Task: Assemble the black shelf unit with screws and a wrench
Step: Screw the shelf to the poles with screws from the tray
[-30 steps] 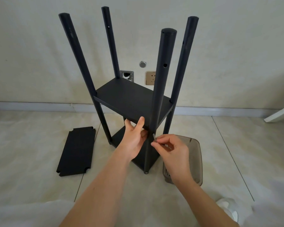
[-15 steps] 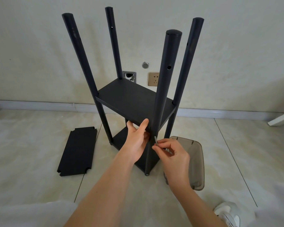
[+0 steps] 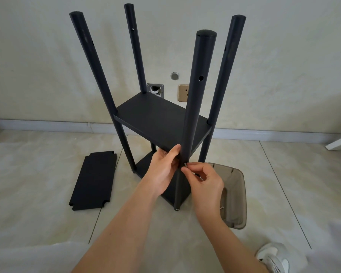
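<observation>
1. Where the tiled floor (image 3: 37, 213) meets a pale wall, a half-built black shelf unit (image 3: 161, 119) stands upright, near the floor's far edge and in front of the person.
2. Four round posts rise past a fitted middle board (image 3: 156, 117); a lower board sits near the floor.
3. A spare board (image 3: 93, 180) lies flat on the floor, well to the left of the unit.
4. A smoky clear tray (image 3: 234, 194) sits on the floor just right of the unit; small hardware inside is too dim to name.
5. A white shoe (image 3: 274, 257) shows at the floor's near right corner.
6. The near post (image 3: 197, 95) runs almost vertical, its long axis tilting slightly right toward the top.
7. The left hand (image 3: 163, 170) grips the middle board's near edge, thumb against the post.
8. The right hand (image 3: 203, 180) pinches a small metal piece (image 3: 185, 164), likely a screw or wrench tip, touching the post's near face just below the board.
9. That joint lies directly ahead of both hands; the right is the nearer, and the piece probably must go in level, crosswise to the post.
10. No wrench can be clearly made out.
</observation>
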